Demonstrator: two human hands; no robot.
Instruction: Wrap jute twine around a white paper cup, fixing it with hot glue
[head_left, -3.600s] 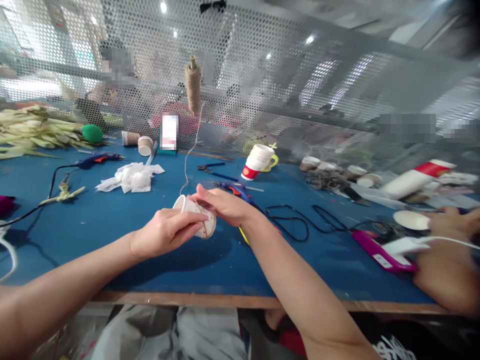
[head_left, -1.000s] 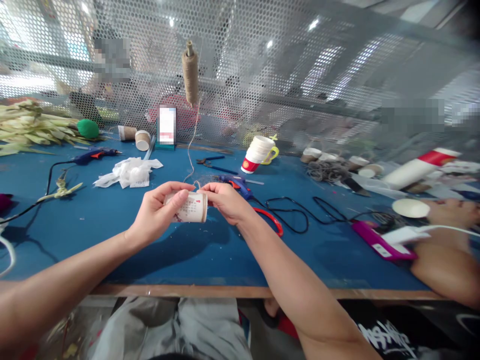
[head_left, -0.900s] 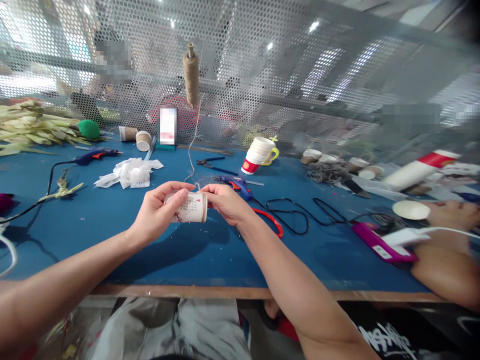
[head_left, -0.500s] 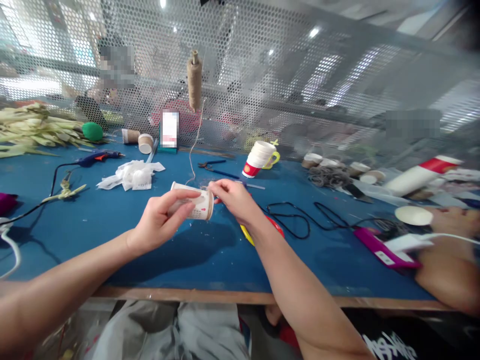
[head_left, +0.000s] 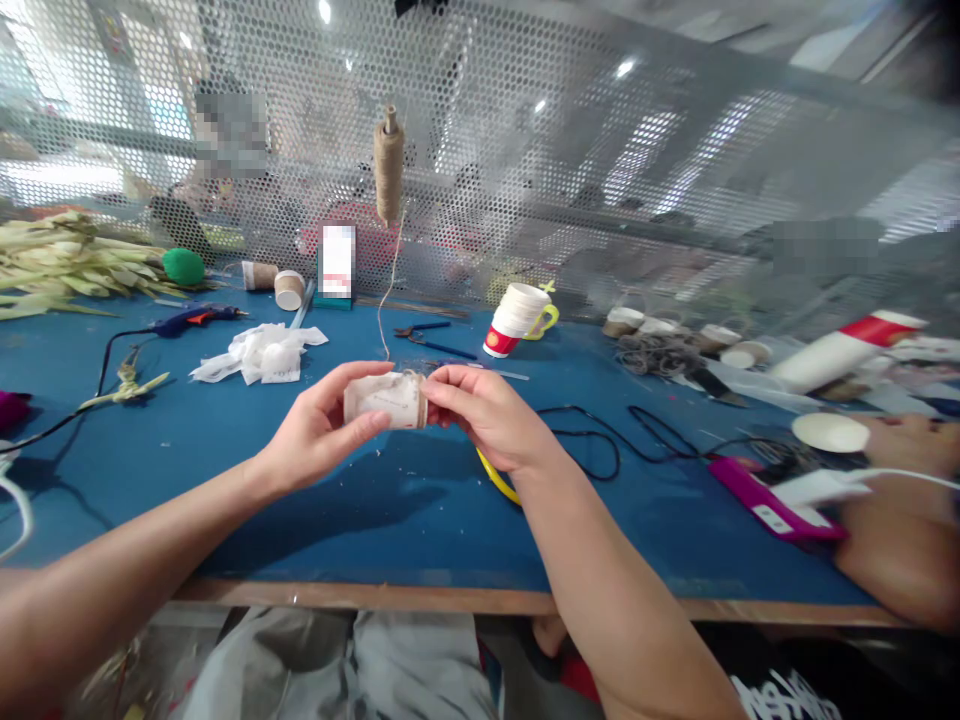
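A white paper cup (head_left: 381,400) lies on its side in the air above the blue table. My left hand (head_left: 321,425) is wrapped round the cup's left part, thumb in front and fingers behind. At the cup's right end, where twine (head_left: 422,402) circles it, my right hand (head_left: 474,405) pinches with thumb and fingers against that end. Its fingertips are partly hidden. A strand of twine runs from the cup up to a twine spool (head_left: 388,170) hanging at the mesh screen.
Behind the hands lie pliers (head_left: 435,340) and a stack of paper cups (head_left: 514,318). Crumpled white plastic (head_left: 264,350) and a glue gun (head_left: 196,318) are at left. Yellow-handled scissors (head_left: 495,475) lie under my right wrist. A purple power strip (head_left: 772,505) and another person's hand (head_left: 907,440) are at right.
The cup has turned about its length, so a different part of its side faces me. My right hand has shifted slightly and its fingers now curl at the cup's end.
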